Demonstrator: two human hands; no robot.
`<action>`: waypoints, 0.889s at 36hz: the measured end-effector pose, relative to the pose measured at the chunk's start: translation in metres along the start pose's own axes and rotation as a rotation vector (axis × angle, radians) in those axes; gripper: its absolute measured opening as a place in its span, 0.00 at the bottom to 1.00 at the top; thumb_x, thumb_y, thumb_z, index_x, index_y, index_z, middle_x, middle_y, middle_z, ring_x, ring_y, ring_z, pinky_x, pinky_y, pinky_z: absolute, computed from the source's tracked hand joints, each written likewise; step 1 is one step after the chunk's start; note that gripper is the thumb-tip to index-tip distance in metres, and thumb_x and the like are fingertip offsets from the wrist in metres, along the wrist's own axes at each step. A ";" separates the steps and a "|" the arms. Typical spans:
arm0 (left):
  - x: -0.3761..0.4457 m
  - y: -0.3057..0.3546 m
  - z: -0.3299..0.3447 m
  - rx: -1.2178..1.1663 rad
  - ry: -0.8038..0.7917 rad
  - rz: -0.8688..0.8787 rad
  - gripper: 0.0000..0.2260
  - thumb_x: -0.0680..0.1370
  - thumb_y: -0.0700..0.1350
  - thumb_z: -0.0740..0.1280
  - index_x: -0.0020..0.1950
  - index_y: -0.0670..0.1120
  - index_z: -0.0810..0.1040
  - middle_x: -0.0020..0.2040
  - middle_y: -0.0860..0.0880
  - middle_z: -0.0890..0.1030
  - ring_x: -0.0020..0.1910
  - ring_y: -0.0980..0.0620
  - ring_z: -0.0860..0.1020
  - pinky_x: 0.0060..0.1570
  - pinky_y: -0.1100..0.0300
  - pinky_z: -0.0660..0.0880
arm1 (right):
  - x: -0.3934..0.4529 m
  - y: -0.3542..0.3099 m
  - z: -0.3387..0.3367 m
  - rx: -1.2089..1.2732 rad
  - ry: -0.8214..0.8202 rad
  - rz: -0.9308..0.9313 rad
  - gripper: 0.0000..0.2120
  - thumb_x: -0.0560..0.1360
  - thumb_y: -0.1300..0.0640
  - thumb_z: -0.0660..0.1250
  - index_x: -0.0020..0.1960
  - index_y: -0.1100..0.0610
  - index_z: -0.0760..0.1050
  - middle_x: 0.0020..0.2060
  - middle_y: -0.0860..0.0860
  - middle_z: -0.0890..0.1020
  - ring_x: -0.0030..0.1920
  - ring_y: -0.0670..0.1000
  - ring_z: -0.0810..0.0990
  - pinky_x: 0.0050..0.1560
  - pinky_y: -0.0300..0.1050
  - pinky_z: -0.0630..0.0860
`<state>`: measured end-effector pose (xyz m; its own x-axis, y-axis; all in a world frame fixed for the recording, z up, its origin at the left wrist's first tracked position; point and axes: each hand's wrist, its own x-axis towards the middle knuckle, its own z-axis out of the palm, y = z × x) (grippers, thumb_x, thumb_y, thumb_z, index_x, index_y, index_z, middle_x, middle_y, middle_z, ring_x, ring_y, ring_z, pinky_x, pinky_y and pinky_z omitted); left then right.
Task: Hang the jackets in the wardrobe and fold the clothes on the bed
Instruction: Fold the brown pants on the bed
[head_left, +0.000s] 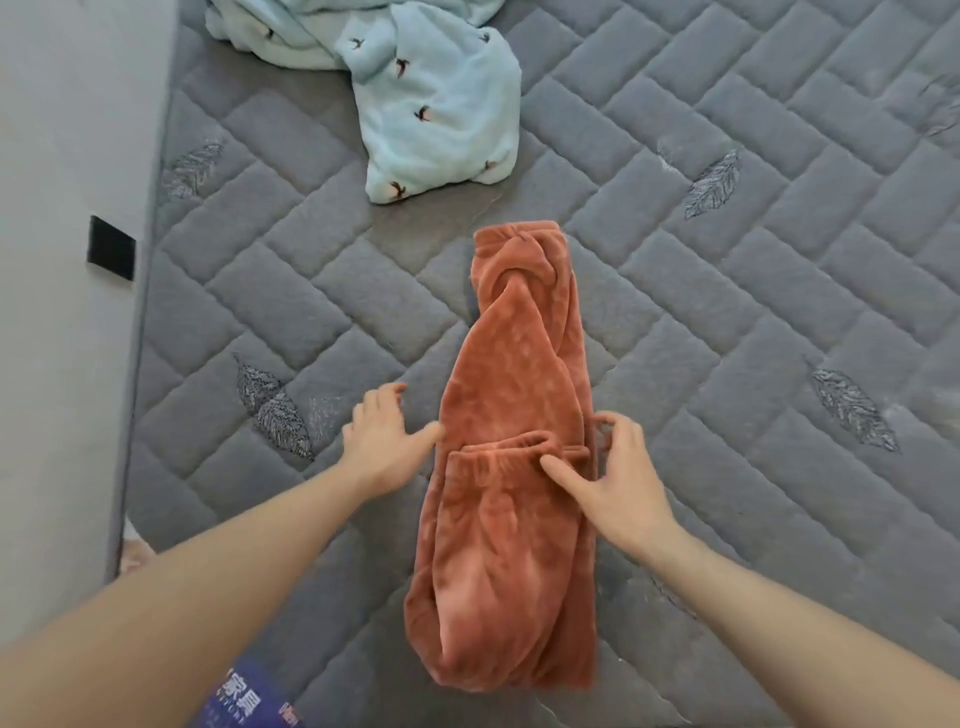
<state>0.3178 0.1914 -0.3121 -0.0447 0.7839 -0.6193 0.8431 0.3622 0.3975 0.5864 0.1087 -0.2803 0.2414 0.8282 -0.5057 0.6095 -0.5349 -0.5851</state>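
A grey quilted mattress (727, 312) carries rust fleece trousers (514, 467) at centre, light-blue pyjamas (441, 104) at 12 o'clock. Left hand (382, 441) flat, released; right hand (618, 478) relaxed, fingers resting on trousers.

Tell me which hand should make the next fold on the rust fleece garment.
Probably the right hand: its fingers already rest on the rust fleece garment beside the waistband. The left hand only touches the garment's left edge, mostly over the mattress.

One camera only, worn on the head. It looks forward and steeply down at the bed (727, 312) from close above, wide-angle, so both forearms enter from the bottom edge of the picture.
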 end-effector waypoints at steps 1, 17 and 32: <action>0.009 0.009 -0.010 -0.032 0.006 0.000 0.40 0.69 0.67 0.66 0.77 0.49 0.63 0.72 0.47 0.68 0.72 0.44 0.66 0.71 0.43 0.63 | 0.011 -0.007 -0.008 0.016 0.019 -0.013 0.37 0.62 0.22 0.68 0.64 0.36 0.60 0.54 0.35 0.66 0.56 0.43 0.74 0.56 0.46 0.75; 0.118 0.118 -0.021 -0.536 -0.267 -0.103 0.37 0.72 0.68 0.71 0.72 0.44 0.72 0.63 0.46 0.81 0.56 0.49 0.81 0.56 0.50 0.80 | 0.180 -0.082 -0.021 0.413 -0.087 0.279 0.52 0.68 0.35 0.76 0.80 0.58 0.58 0.74 0.53 0.71 0.69 0.54 0.75 0.64 0.51 0.77; 0.096 0.134 -0.039 -0.598 -0.142 0.002 0.11 0.70 0.33 0.70 0.45 0.49 0.80 0.37 0.49 0.79 0.31 0.52 0.73 0.22 0.67 0.64 | 0.175 -0.103 -0.054 0.742 -0.134 0.272 0.10 0.79 0.64 0.69 0.44 0.50 0.78 0.30 0.46 0.75 0.24 0.41 0.70 0.24 0.33 0.70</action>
<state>0.4054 0.3345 -0.2916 0.0634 0.7249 -0.6859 0.3947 0.6130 0.6844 0.6067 0.3177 -0.2742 0.1874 0.6512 -0.7354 -0.1300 -0.7256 -0.6757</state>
